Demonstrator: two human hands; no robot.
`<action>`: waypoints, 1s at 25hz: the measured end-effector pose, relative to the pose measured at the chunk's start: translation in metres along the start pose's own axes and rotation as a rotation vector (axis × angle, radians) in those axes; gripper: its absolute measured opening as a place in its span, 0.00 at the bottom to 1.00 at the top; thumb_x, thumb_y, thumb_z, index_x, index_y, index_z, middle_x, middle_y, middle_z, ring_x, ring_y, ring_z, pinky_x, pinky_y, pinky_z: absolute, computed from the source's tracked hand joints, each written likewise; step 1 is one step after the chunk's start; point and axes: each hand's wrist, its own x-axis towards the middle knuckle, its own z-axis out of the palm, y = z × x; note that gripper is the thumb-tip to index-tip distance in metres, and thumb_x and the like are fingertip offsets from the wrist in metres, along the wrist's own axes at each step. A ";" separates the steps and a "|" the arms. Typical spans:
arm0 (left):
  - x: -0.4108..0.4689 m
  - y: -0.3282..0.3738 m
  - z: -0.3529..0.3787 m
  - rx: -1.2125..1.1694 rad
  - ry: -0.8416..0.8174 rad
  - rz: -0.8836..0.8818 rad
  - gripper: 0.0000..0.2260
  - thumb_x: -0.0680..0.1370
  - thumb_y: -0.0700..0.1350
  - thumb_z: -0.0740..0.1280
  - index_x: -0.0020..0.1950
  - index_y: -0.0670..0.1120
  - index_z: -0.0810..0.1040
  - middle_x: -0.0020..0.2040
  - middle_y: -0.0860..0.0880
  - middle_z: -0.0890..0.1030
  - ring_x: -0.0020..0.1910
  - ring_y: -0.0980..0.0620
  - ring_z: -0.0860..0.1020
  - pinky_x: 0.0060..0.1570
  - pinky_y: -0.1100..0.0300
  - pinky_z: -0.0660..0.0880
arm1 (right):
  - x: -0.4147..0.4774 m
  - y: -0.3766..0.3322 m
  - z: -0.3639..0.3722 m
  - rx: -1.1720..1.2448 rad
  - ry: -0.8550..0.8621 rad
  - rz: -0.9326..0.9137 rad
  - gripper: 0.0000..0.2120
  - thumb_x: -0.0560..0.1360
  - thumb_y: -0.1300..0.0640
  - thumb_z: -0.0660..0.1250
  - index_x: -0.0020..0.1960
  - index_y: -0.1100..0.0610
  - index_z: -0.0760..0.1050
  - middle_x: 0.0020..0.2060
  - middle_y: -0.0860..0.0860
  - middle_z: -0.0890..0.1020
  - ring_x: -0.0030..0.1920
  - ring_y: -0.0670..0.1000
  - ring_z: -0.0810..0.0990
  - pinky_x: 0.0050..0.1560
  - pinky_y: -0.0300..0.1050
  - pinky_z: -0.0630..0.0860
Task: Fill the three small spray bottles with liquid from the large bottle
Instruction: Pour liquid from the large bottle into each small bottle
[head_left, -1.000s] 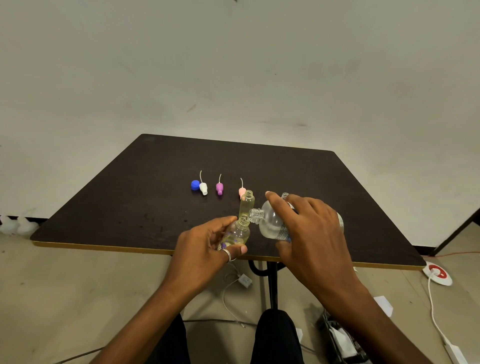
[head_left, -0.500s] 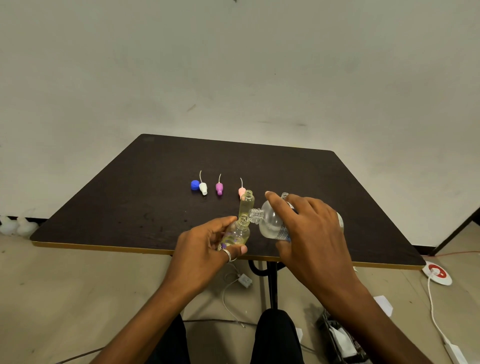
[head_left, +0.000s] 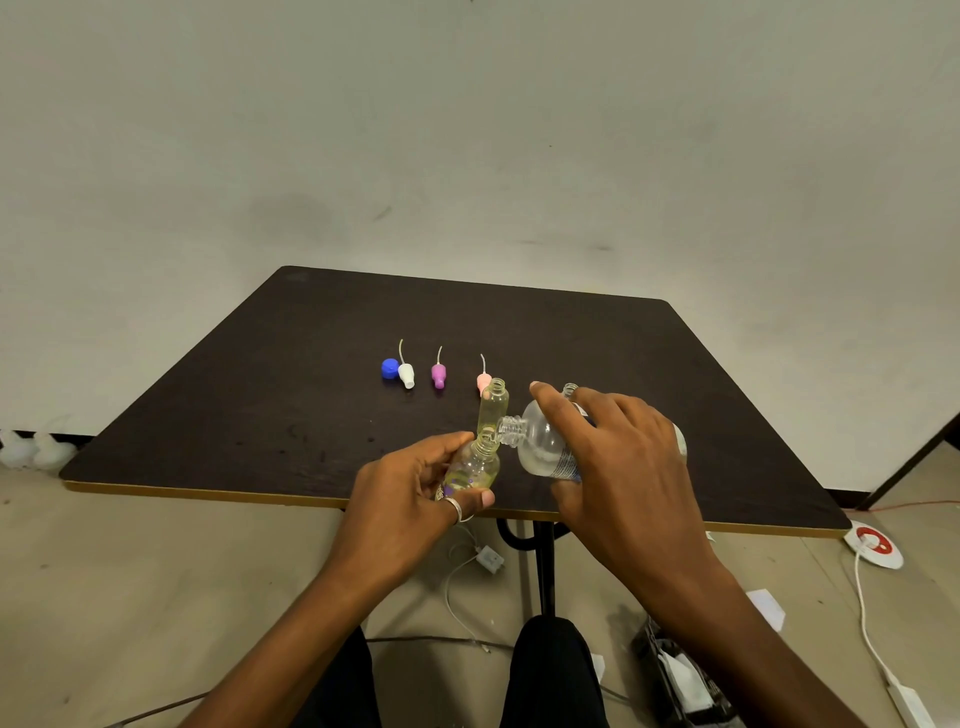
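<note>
Right now your left hand (head_left: 410, 499) is wrapped around a small spray bottle (head_left: 474, 464), thumb and fingers closed on its body, holding it over the near edge of the dark table (head_left: 260, 395). A ring sits on that thumb. A little yellowish liquid shows in the bottom of this bottle, and its open neck points up and slightly right.

Your right hand (head_left: 618, 467) grips the large bottle (head_left: 540, 441), tipped nearly on its side, threaded mouth pointing left and meeting the small bottle's neck. Whether liquid is actually flowing across, you can't tell from this view.

Just behind that meeting point stands a second small bottle (head_left: 493, 405), uncapped, upright and yellow-tinted. A third open neck (head_left: 571, 388) peeks out behind your right fingers; the rest of it is hidden.

Further back on the table, in a row, lie a blue cap (head_left: 389, 368), then a white spray top (head_left: 406, 375) touching it, a purple spray top (head_left: 439, 375) a bit apart, and a pink spray top (head_left: 483, 382) just behind the second bottle, each with its thin tube pointing away from you.
</note>
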 end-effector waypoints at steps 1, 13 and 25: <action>0.000 0.000 0.000 0.001 0.001 0.000 0.27 0.68 0.47 0.79 0.67 0.52 0.78 0.56 0.58 0.83 0.52 0.67 0.81 0.50 0.75 0.75 | 0.000 0.000 0.000 0.001 0.003 0.000 0.45 0.52 0.53 0.85 0.67 0.53 0.73 0.55 0.58 0.82 0.53 0.64 0.80 0.52 0.63 0.77; -0.001 0.000 0.000 0.001 -0.003 -0.010 0.28 0.68 0.46 0.79 0.67 0.52 0.77 0.55 0.60 0.82 0.52 0.70 0.80 0.49 0.77 0.74 | 0.000 0.000 0.001 -0.013 0.000 0.001 0.46 0.51 0.53 0.85 0.67 0.52 0.73 0.55 0.58 0.82 0.53 0.63 0.81 0.51 0.62 0.77; 0.000 0.000 -0.001 0.008 -0.004 -0.001 0.28 0.69 0.47 0.79 0.67 0.52 0.77 0.58 0.56 0.83 0.54 0.64 0.81 0.54 0.72 0.76 | 0.000 -0.001 0.000 -0.006 -0.005 0.002 0.45 0.52 0.53 0.85 0.66 0.53 0.73 0.54 0.58 0.82 0.53 0.63 0.81 0.51 0.63 0.77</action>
